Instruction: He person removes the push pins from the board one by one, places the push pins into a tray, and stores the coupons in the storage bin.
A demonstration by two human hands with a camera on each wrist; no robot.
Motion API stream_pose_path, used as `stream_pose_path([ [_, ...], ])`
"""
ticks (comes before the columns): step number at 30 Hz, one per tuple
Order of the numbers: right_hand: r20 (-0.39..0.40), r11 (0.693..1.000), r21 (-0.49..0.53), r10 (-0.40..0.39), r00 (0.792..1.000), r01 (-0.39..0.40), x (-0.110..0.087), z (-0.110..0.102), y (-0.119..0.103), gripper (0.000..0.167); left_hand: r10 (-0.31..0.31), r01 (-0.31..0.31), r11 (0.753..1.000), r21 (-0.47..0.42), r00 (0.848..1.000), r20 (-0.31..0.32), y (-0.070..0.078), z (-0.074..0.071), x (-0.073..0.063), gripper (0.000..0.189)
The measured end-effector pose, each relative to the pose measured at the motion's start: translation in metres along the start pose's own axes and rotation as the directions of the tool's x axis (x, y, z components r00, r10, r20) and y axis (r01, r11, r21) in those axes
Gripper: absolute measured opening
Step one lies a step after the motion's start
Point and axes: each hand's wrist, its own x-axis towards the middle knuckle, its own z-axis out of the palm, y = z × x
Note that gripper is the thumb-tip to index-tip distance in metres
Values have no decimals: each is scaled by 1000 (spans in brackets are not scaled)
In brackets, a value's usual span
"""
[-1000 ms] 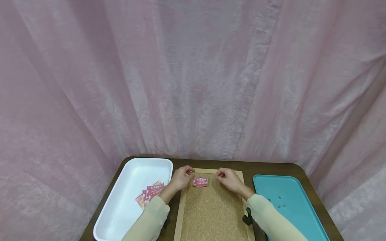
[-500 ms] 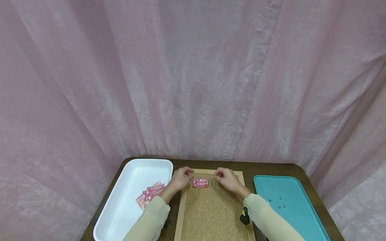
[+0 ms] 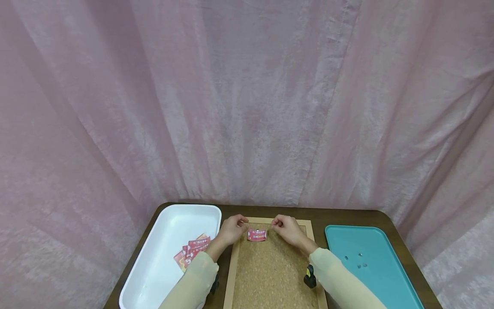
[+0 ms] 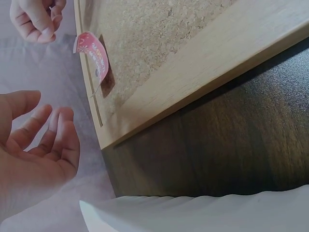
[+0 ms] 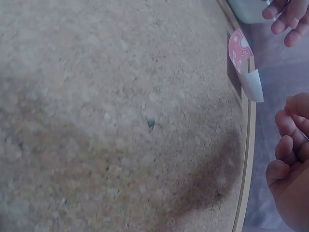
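A red printed coupon lies at the top left of the cork board, with a small pin at its upper edge. Its ends curl up off the cork; the right wrist view shows the white back of the coupon. Left of it, my left hand hovers with loosely bent fingers, holding nothing in the left wrist view. My right hand is just to the coupon's right, apart from it. Its fingers are loosely curled with the thumb near the index finger, and nothing shows between them.
On the left, a white bin holds several red coupons. A teal tray at right has several tiny metallic pieces. The dark wooden table ends at a pink curtain.
My right hand has drifted slightly left, closer to the coupon. The left hand and the coupon have hardly moved.
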Motion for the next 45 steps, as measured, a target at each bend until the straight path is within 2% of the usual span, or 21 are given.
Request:
stream_pose_path([
  [8, 3, 1000, 3, 22, 1000, -22, 5, 2, -5, 4, -17, 17, 1000, 17, 1000, 15, 0, 2, 0, 22],
  [24, 3, 1000, -28, -2, 1000, 2, 16, 14, -3, 4, -51, 49, 998, 33, 998, 39, 7, 4, 0, 25],
  [34, 24, 998, -52, 36, 999, -35, 17, 16, -3, 5, -90, 86, 994, 64, 995, 52, 9, 7, 1, 27],
  [45, 30, 995, -70, 68, 997, -65, 16, 20, 2, 4, -116, 113, 993, 41, 991, 63, 4, 12, 2, 29],
])
